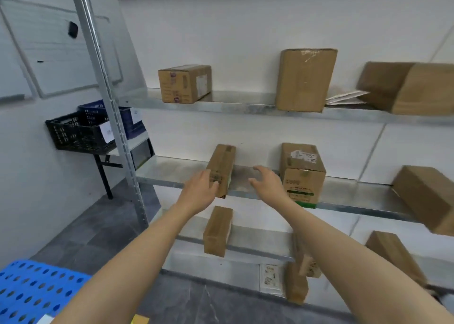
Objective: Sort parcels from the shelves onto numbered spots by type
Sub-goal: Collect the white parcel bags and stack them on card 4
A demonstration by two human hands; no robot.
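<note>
there is only 1 view, from a wide-angle camera worn on the person's head. it faces forward and a little down at a metal rack (106, 90) set against a white wall (245, 28), and is tilted, so the rack's upright leans. it stands close: both forearms run in from the bottom edge, with the left hand (199, 188) and right hand (266, 181) at the middle shelf (172, 173) near centre frame. the grey floor (110, 232) fills the lower left.
</note>
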